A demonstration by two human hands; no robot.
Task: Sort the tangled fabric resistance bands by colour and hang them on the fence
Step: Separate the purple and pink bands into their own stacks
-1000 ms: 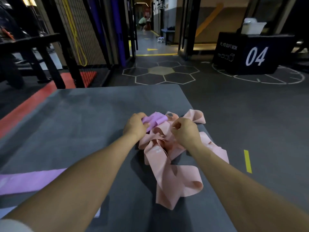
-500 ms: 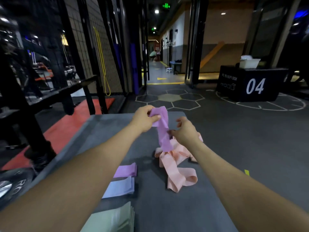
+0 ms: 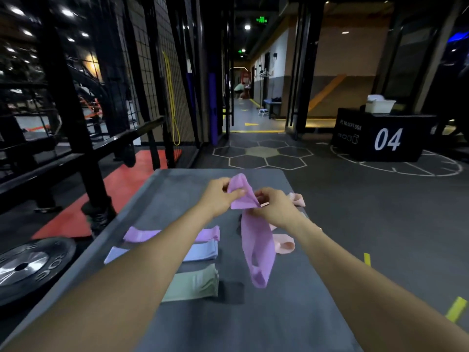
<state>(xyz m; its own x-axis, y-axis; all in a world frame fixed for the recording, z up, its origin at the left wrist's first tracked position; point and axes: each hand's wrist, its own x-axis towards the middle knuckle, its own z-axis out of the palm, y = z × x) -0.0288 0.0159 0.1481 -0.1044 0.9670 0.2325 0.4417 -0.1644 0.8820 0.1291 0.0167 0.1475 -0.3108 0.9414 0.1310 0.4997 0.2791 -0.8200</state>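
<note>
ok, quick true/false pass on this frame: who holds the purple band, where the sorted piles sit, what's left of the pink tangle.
1. Both hands pinch the purple band at its top. True: left hand and right hand grip it, its loop hanging down.
2. A green stack lies nearest the camera. True.
3. The blue stack lies beyond the purple stack. False: blue sits between purple and green.
4. The pink bands hang on the fence. False: they lie on the grey mat.
5. The yellow loop lies on the mat. False: it hangs on the mesh fence.
</note>
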